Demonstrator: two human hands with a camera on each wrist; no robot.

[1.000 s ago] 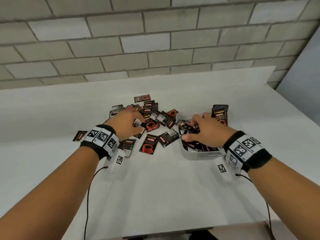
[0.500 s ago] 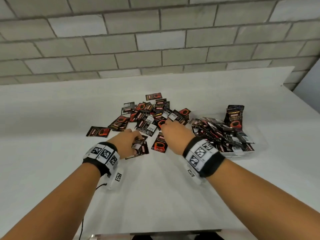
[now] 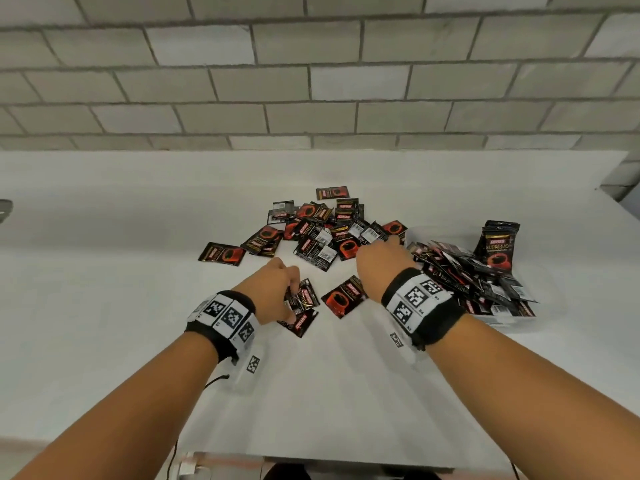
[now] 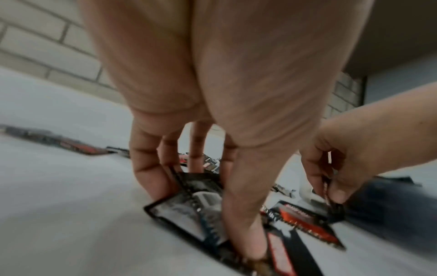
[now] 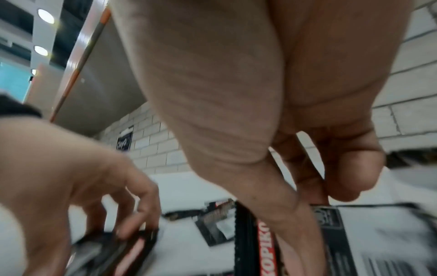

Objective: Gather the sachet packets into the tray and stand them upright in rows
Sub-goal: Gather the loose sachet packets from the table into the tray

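Sachets [image 3: 323,233] scattered flat in a loose pile at table [image 3: 104,271] centre, more heaped untidily in the tray [image 3: 498,318] at right, a few upright at its far right corner [image 3: 498,245]. Left hand [image 3: 273,289] near the pile, fingers and thumb curled, pinching a small stack of sachets [image 3: 301,299]. Right hand [image 3: 381,268] over the pile's right edge, thumb and fingers nipping one sachet [image 4: 327,192] by its rim.
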